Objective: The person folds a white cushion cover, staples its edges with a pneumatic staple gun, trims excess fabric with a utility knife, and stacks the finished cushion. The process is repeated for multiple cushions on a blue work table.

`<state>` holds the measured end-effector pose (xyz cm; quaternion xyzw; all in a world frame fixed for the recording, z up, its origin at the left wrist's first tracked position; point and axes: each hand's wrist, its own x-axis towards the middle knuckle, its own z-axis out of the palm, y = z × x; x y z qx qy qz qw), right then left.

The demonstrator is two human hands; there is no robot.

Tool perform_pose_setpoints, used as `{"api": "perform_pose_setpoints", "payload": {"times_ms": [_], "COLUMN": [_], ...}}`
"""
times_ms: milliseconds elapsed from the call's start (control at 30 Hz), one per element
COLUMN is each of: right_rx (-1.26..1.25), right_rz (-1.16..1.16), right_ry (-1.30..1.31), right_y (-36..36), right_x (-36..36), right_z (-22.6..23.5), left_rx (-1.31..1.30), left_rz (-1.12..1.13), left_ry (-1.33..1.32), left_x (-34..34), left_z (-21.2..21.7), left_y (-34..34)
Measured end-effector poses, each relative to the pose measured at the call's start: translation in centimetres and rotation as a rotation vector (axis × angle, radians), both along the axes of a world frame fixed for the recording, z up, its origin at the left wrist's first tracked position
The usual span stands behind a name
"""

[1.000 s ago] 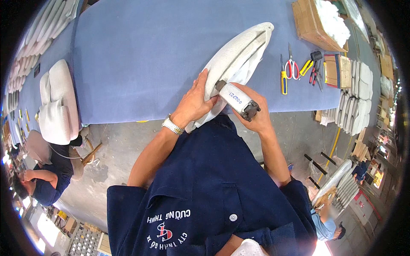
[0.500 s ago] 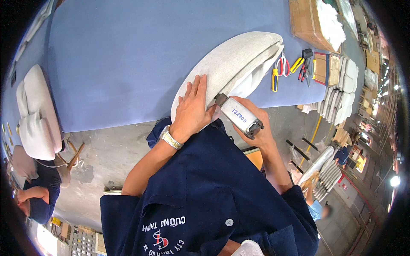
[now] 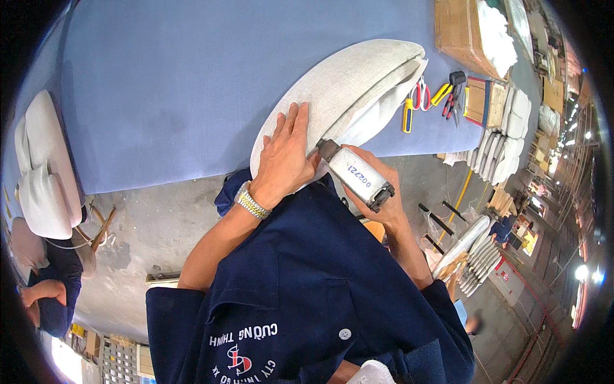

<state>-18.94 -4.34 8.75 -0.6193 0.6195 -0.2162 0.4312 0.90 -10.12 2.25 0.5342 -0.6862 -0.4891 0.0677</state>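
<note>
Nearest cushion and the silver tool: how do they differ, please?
The cushion is much larger than the tool. The cushion is curved, the tool boxy with dark ends. The left grip lies on the cushion; the right grip holds the tool. Both have pale surfaces.

Left hand [image 3: 288,153]: laid on a pale grey cushion [image 3: 332,89], fingers extended, metal watch [image 3: 251,201] at the wrist. Right hand [image 3: 390,195]: wrapped around a white-bodied tool [image 3: 358,171] with black ends, nose at the cushion's near edge. Blue tabletop [image 3: 160,96], right side: yellow-handled screwdriver [image 3: 408,116] and red-handled scissors [image 3: 420,97], near the cushion; red-and-black pliers [image 3: 448,107]; small wooden box [image 3: 481,102]; cardboard box [image 3: 457,29] with white stuffing [image 3: 497,38]. Far right: stacked cushions [image 3: 502,157]. Far left: another pale cushion [image 3: 48,179], a person in dark clothing [image 3: 54,297] nearby.
</note>
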Motion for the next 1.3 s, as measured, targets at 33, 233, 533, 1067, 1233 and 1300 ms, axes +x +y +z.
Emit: {"api": "perform_pose_setpoints", "payload": {"times_ms": [33,233,533,1067,1233,1300], "right_rx": [0.016,0.067,-0.036,-0.061,-0.076,-0.054], "right_rz": [0.009,-0.048,-0.016,-0.010,-0.083,-0.106], "right_ry": [0.024,0.034,0.027,0.035,0.047,0.048], "right_y": [-0.2,-0.1,2.0,1.3,2.5,2.9], "right_x": [0.1,1.2,0.8,2.6,3.0,2.8], "right_z": [0.2,0.4,-0.2,-1.0,-1.2,-1.1], "left_rx": [0.003,-0.027,-0.021,0.096,0.144,0.135], "left_rz": [-0.003,0.018,0.001,-0.130,-0.132,-0.151], "left_ry": [-0.007,0.049,0.068,0.274,0.004,-0.029], "left_x": [-0.1,-0.6,-0.3,4.5,3.5,3.2], "left_z": [0.1,-1.2,-0.9,-3.7,-0.4,0.2], "left_y": [-0.1,0.0,0.6,0.4,0.5,0.4]}}
